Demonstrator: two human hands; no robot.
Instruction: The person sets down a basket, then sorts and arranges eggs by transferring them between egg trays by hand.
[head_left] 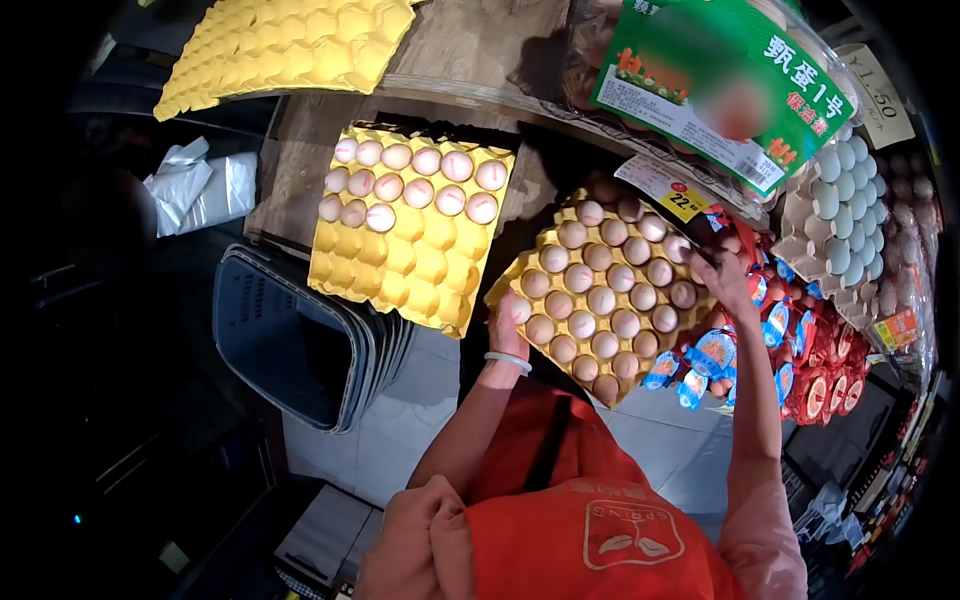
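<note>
A yellow tray full of brown eggs (601, 300) is held tilted in front of the red apron. My left hand (509, 328), with a white band at the wrist, grips its left edge. At the opposite edge, my right hand (724, 275) has its fingers on the tray's upper right side. To the left, a second yellow tray (405, 255) rests on the wooden shelf; eggs with red stamps fill its upper rows, and its lower cups hold none.
Empty yellow trays (290, 45) lie at the top left. Stacked grey baskets (285, 335) stand below the shelf. Green-labelled egg packs (720, 90), a price tag (680, 200), pale blue-green eggs (848, 205) and red net bags (825, 375) are at the right.
</note>
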